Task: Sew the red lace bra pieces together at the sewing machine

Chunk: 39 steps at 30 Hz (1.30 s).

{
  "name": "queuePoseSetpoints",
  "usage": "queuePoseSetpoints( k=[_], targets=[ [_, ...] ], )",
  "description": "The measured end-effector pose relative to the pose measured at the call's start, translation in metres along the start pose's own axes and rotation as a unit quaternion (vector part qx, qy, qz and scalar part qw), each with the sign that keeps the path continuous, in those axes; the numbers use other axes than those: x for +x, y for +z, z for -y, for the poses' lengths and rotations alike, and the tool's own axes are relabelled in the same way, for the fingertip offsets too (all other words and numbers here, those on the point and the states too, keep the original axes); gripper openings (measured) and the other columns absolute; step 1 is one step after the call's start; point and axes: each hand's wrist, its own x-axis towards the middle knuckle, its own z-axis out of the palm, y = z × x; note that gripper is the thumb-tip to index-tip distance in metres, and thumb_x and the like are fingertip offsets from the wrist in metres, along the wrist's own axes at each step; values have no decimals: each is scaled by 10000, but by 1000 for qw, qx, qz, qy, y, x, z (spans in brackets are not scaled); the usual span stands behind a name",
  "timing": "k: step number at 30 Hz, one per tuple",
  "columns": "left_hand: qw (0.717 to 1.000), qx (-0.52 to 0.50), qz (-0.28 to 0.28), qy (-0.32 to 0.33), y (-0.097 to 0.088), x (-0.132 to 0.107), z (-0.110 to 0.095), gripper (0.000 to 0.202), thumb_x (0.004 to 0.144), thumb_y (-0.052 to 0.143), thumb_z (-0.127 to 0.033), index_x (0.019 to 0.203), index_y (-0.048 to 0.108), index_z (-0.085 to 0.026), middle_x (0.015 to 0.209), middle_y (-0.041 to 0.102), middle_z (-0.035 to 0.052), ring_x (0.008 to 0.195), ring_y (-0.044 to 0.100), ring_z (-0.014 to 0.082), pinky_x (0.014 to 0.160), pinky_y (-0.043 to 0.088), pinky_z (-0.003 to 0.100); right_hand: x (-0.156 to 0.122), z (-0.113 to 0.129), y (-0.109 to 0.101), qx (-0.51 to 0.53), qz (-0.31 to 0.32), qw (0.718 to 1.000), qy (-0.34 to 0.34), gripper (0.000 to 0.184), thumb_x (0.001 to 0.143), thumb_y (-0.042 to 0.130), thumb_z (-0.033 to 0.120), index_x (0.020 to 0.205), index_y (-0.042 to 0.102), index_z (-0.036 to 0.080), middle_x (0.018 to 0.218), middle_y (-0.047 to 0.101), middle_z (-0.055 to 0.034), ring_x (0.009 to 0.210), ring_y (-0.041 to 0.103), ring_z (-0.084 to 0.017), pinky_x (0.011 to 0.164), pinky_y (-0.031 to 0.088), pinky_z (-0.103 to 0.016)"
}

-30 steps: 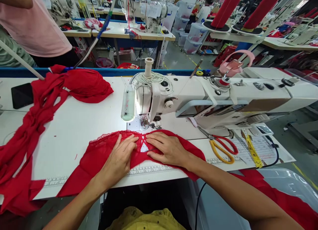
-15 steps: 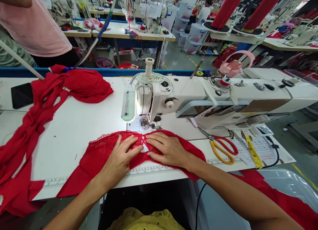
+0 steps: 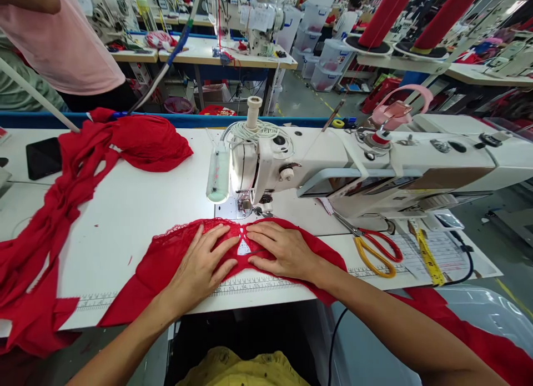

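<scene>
- The cloth (image 3: 137,286) I have in front of me is bright red, with an openwork lace pattern along its far left edge.
- The heap of cloth (image 3: 150,144) to my left is the same strong red.
- My table (image 3: 125,208) is white, with a dark ruler pattern (image 3: 258,286) of lines and numbers along the near edge.
- My sewing machine (image 3: 325,147) is white too.
- The scissors (image 3: 357,231) on my right have one red handle and one orange-yellow.
- Near them, the tape measure (image 3: 428,258) is yellow with dark markings.
- My shirt (image 3: 241,369) is mustard yellow, dotted with small dark spots.
- Far right, the thread cones (image 3: 387,16) are deep red.
- Far left, a person's shirt (image 3: 87,53) is plain pale pink.
</scene>
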Motion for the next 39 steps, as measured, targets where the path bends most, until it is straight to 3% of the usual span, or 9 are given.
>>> queuePoseSetpoints(
  k=[4,10,18,24,31,35,39],
  targets=[
    [999,34,2,-8,3,-1,2,583,959,536,-410,1482,384,-204,1468,514,129,1374,460,286,1191,253,603,-1,0,0,2,2,1000,4,399,927,622,439,1241,633,193,1287,662,-96,1172,612,-248,767,606,-341],
    [1000,30,4,-1,2,-1,3,590,963,529,-432,1484,370,-205,1464,517,130,1385,444,282,1193,249,587,-1,0,-2,-12,25,1000,-12,416,953,591,416,1325,598,232,1326,627,-86,1202,576,-255,777,595,-344],
    [1000,1,19,20,-5,-2,3,239,967,534,-373,1130,649,-242,1450,493,130,1361,453,313,1140,267,672,3,1,-7,-35,67,997,-23,348,983,534,408,1286,628,265,1346,582,-96,1168,558,-261,690,579,-312],
    [999,10,18,32,-7,-1,1,249,978,521,-349,1157,684,-292,1470,471,114,1366,441,322,1124,287,677,5,2,-10,-21,78,997,-9,365,969,558,404,1301,618,266,1354,574,-92,1184,539,-256,688,575,-299],
    [999,14,5,50,-6,-2,3,247,977,536,-344,1163,691,-297,1485,445,128,1383,426,329,1127,283,684,11,4,-15,-20,102,995,5,414,943,589,360,1357,587,346,1361,548,-77,1192,509,-261,611,541,-247],
    [996,11,-8,85,-8,-7,2,277,977,540,-252,1219,667,-296,1503,418,130,1408,395,310,1147,279,658,14,5,-18,-12,117,993,19,402,943,590,366,1344,598,348,1382,528,-70,1204,493,-268,584,526,-237],
    [994,17,-15,111,-6,-17,2,400,980,500,-160,1334,589,-324,1451,498,110,1369,453,277,1161,254,659,15,3,-19,6,125,992,30,418,926,619,386,1342,596,354,1387,521,-52,1206,483,-267,608,537,-254]
  ],
)
